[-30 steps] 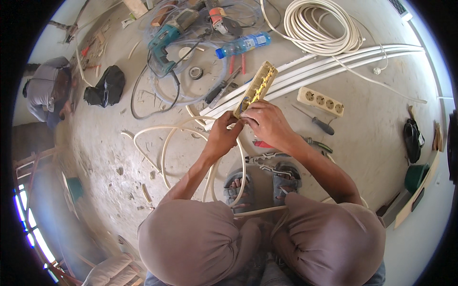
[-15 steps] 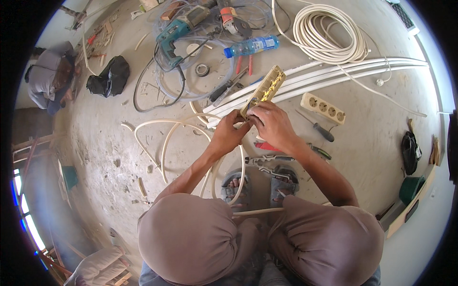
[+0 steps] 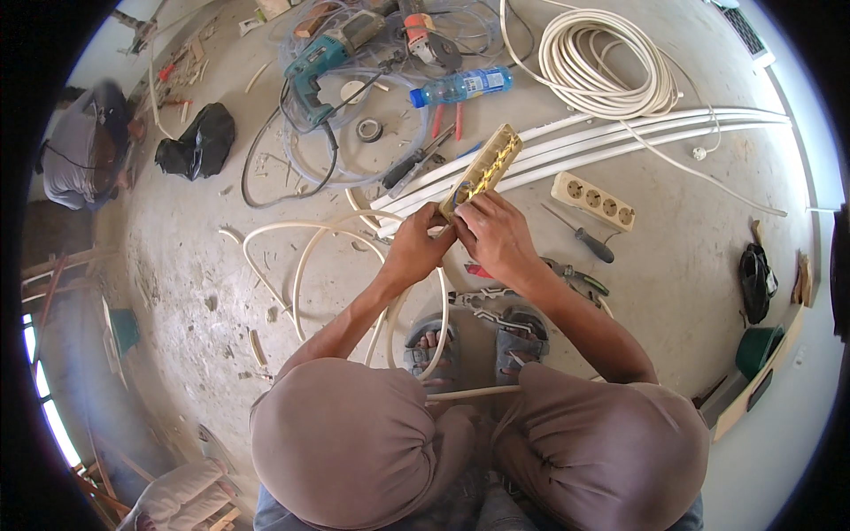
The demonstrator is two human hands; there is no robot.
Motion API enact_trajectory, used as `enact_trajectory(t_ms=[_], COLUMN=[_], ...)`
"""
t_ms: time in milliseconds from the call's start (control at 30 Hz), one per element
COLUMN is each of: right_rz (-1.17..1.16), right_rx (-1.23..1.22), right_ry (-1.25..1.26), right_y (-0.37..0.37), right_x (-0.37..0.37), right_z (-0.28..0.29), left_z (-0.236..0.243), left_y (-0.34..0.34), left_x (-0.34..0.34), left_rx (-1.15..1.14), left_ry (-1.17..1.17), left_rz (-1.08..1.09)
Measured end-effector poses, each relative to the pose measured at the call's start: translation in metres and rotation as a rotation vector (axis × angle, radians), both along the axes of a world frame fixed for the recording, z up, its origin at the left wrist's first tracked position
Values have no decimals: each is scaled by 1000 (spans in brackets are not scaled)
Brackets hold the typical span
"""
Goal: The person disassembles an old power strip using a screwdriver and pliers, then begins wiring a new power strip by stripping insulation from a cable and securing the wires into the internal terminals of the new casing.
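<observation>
Between my knees and the white conduits, I hold the open cream housing of a power strip (image 3: 505,142), tilted away from me, with brass contact strips and a bit of blue wire inside. My left hand (image 3: 413,250) pinches its near end. My right hand (image 3: 501,234) is closed at the same end, fingertips bunched over the opening; what they grip there is hidden. A cream cable (image 3: 301,257) runs in loops beside and below my left hand. The strip's socket cover (image 3: 593,201), with a row of outlets, lies to the right, a screwdriver (image 3: 593,245) close by.
Pliers-like tools (image 3: 485,305) lie by my feet. White conduits (image 3: 567,157) stretch to the right below a cable coil (image 3: 606,66). A water bottle (image 3: 460,87), a teal power drill (image 3: 319,66) and an angle grinder (image 3: 428,40) lie ahead. Another person (image 3: 84,150) crouches far left.
The view has shifted slightly. Both hands stay at the near end of the housing, and my right fingers have moved a little over it.
</observation>
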State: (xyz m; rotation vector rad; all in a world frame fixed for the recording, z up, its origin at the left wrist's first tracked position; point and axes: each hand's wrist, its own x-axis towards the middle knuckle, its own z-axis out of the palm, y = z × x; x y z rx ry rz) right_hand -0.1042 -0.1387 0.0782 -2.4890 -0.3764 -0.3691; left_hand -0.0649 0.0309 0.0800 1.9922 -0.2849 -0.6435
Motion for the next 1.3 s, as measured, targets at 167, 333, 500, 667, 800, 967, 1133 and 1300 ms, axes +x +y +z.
enact_trajectory(t_ms=[167, 333, 500, 667, 800, 967, 1133, 1300], right_rz=[-2, -32, 33, 85, 86, 105, 122, 212], right_rx=[-16, 95, 30, -85, -172, -54, 95, 44], right_ry=[28, 6, -29, -27, -62, -68, 82, 145], right_y=[0, 0, -3, -3, 5, 4, 0, -7], right_x=[3, 4, 10, 19, 22, 23, 19, 21], right_z=[0, 4, 1, -7, -8, -24, -19, -12], left_z=[-6, -1, -4, 4, 5, -7, -15, -17], left_y=[2, 0, 1, -2, 4, 8, 12, 12], left_x=[-1, 1, 2, 4, 4, 5, 9, 14], left_rx=[7, 7, -21, -20, 2, 12, 41, 58], left_ry=[-22, 37, -38, 137, 142, 180, 178, 197], left_rz=[4, 9, -3, 33, 34, 30, 53, 37])
